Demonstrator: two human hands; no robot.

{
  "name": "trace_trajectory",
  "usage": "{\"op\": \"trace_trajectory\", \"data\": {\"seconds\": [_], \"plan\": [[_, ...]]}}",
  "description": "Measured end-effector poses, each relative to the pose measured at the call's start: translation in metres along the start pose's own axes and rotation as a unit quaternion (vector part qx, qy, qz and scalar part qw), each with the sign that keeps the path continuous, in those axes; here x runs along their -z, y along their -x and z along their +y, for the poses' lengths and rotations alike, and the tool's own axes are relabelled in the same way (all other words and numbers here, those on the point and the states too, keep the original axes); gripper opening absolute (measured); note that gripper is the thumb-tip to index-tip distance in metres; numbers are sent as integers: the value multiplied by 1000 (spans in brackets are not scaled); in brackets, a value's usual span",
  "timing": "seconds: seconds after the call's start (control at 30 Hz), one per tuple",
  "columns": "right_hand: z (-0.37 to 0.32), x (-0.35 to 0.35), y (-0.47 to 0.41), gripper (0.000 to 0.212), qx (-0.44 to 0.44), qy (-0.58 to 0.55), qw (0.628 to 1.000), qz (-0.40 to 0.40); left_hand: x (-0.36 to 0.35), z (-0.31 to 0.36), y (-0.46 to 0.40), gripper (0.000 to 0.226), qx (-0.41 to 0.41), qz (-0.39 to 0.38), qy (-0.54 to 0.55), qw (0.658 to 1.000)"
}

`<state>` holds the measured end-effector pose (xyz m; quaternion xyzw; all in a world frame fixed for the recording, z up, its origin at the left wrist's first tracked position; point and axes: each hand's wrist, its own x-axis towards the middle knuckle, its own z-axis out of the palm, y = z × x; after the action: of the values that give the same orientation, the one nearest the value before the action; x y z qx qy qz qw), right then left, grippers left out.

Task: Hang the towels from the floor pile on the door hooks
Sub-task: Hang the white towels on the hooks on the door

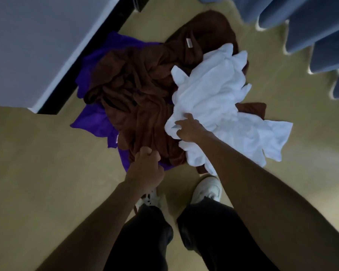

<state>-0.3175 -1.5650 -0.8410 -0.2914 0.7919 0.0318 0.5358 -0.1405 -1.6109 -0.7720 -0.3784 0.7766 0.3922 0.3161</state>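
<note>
Both hands are down in the pile: my left hand (146,165) has its fingers curled around a fold of the brown towel (137,90), while my right hand (186,128) pinches the near edge of the white towel (219,106). All the towels lie heaped on the floor (37,163), with the purple towel (94,122) mostly buried beneath the brown one. I judge this the pick-up step, nothing hung yet. Next I would lift one towel free of the tangle (the brown one looks twisted through the heap) and find a hook; no door hooks show from here, only the grey panel (31,40) at upper left.
</note>
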Motion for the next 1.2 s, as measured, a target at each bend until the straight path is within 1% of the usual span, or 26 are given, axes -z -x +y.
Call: {"op": "trace_trajectory", "data": {"seconds": [0.1, 0.17, 0.2, 0.27, 0.33, 0.4, 0.53, 0.6, 0.67, 0.7, 0.77, 0.83, 0.9, 1.0, 1.13, 1.2], "plan": [[-3, -11, -9, 40, -28, 17, 999, 21, -6, -21, 3, 17, 18, -1, -3, 1000], [-7, -11, 13, 33, -38, 17, 998, 41, -1, -22, 22, 20, 31, -19, -14, 999], [-9, -8, 32, 31, -35, 9, 998, 51, 5, -18, 36, 23, 39, -32, -20, 999], [-12, 6, 79, 25, -1, -13, 997, 83, 22, -1, 66, 25, 44, -44, -29, 998], [-17, 34, 138, 20, 34, -50, 993, 100, 47, 26, 100, 24, 32, -43, -31, 998], [-28, 74, 200, 21, 59, -90, 988, 107, 81, 58, 136, 23, 9, -29, -22, 999], [-62, 175, 328, 18, 116, -85, 972, 187, 174, 143, 217, 26, -49, 51, 20, 997], [-84, 224, 390, 19, 160, -109, 965, 176, 223, 189, 259, 33, -96, 103, 52, 989], [-107, 265, 446, 30, 202, -123, 957, 168, 269, 233, 299, 41, -158, 142, 90, 973], [-118, 282, 471, 34, 230, -127, 949, 173, 291, 251, 317, 41, -184, 151, 98, 966], [-136, 308, 515, 38, 291, -129, 928, 196, 328, 276, 352, 35, -210, 155, 95, 961], [-154, 327, 554, 39, 335, -128, 909, 214, 360, 287, 392, 30, -211, 173, 86, 958], [-171, 339, 586, 37, 376, -143, 891, 209, 385, 286, 434, 27, -194, 209, 75, 956], [-201, 344, 627, 36, 400, -132, 881, 213, 412, 278, 496, 18, -167, 262, 70, 948], [-250, 346, 672, 29, 452, -107, 871, 160, 432, 265, 569, 15, -129, 320, 99, 933], [-273, 346, 691, 20, 480, -78, 866, 118, 438, 255, 600, 14, -108, 356, 112, 921]]}}
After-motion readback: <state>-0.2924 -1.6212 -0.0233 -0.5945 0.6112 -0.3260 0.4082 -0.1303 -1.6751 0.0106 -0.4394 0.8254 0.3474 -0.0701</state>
